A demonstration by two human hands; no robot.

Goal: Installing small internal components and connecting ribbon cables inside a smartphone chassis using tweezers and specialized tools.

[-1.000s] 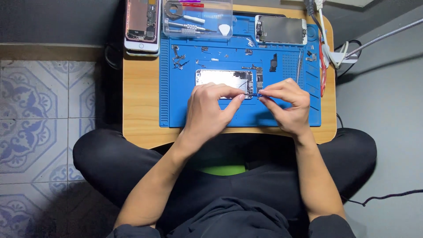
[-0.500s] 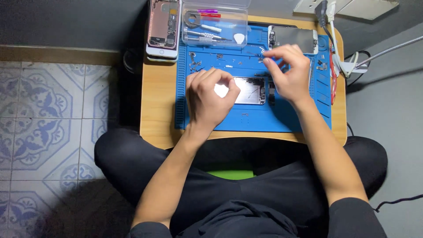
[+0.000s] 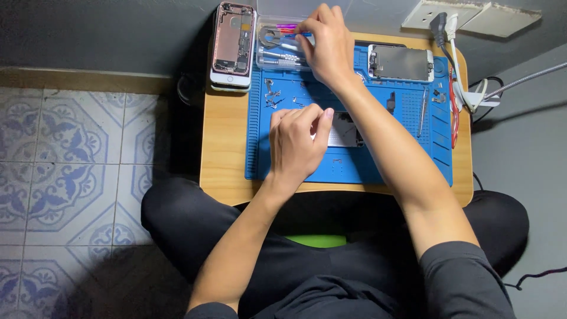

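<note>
The left hand (image 3: 298,145) rests curled fingers on the opened phone (image 3: 344,130), light, rigid, fragile, best held by its edges, while the right hand (image 3: 328,44) pinches a thin blue-tipped tool (image 3: 295,36) in the clear tray (image 3: 277,44).

Head view; steeply downward, over lap table (image 3: 224,153)

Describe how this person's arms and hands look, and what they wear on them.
Both hands, left hand and right hand, are bare: no gloves, rings, watch or wristband visible. The forearms are bare too. A dark grey short sleeve covers the right upper arm; a matching dark sleeve edge shows at the left arm near the bottom of the view. No markings or cables on either arm.
</note>
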